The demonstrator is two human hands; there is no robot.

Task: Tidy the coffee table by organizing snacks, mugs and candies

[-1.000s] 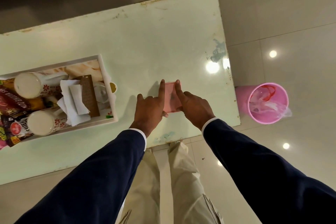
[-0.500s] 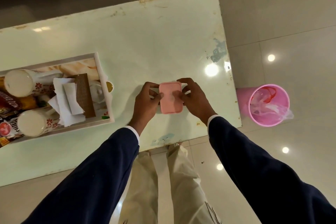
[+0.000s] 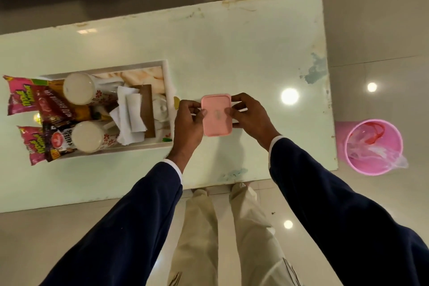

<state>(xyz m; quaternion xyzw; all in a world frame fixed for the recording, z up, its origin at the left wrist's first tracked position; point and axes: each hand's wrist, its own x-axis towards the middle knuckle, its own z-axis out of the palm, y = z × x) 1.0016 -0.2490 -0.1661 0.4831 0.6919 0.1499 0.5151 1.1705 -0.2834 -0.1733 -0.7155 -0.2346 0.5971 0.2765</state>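
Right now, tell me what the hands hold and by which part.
Both hands hold the pink box: the left hand grips its left long edge, the right hand its right long edge, fingers curled over the lid.

Dim, ceiling-light glare on table (image 3: 232, 53)

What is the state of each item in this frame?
Pink box: lid on, held by both hands above the table.
Left hand: gripping box.
Right hand: gripping box.
Tray: full.
Two mugs: lying sideways.
Pink bin: lined.
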